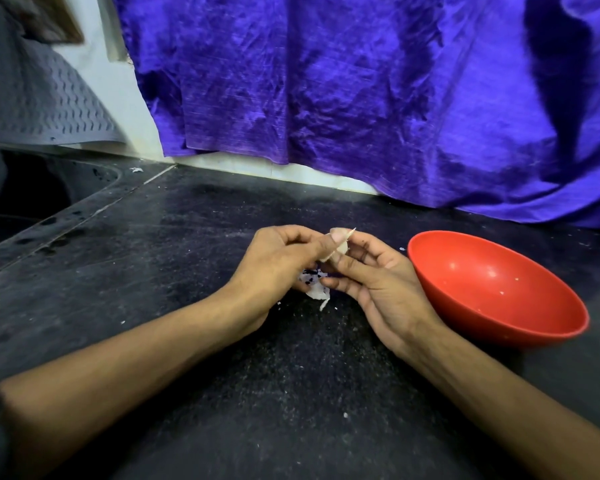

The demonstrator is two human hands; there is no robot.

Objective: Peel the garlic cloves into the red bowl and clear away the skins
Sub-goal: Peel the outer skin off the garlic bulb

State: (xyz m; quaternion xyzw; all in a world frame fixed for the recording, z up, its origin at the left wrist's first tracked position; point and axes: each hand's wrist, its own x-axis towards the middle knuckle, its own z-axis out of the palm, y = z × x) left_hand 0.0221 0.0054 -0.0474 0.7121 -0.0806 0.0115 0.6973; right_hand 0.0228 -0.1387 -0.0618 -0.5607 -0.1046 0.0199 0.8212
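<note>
Peeling step, head view: a garlic clove point(342, 247) is held up between both hands over the dark counter point(187, 271); I judge the skin is partly off, since a pale pointed strip sticks up at the clove's tip.
Left hand point(278, 265): fingers curled inward, thumb stretched right and pressed on the clove's near face, pinching it against the forefinger.
Right hand point(371, 271): palm turned toward the left hand, fingers bent around the clove from the far side, forefinger lying under it; fingertips close together on the clove, not spread.
Forearms: both reach in from the bottom edge and meet at the middle of the counter, wrists low and near the surface.
Red bowl point(548, 327): stands on the counter just beside the right hand, to its right; only a few pale specks show inside, no clove that I can make out.
Skins point(317, 291): a small heap of papery white scraps lies on the counter directly beneath the hands, with crumbs scattered around.
Next move, as a guess: strip the remaining skin, let it fall on the heap, then carry the bare clove rightward over the bowl's rim.
Progress: early or midway, I think; skins remain uncleared.
</note>
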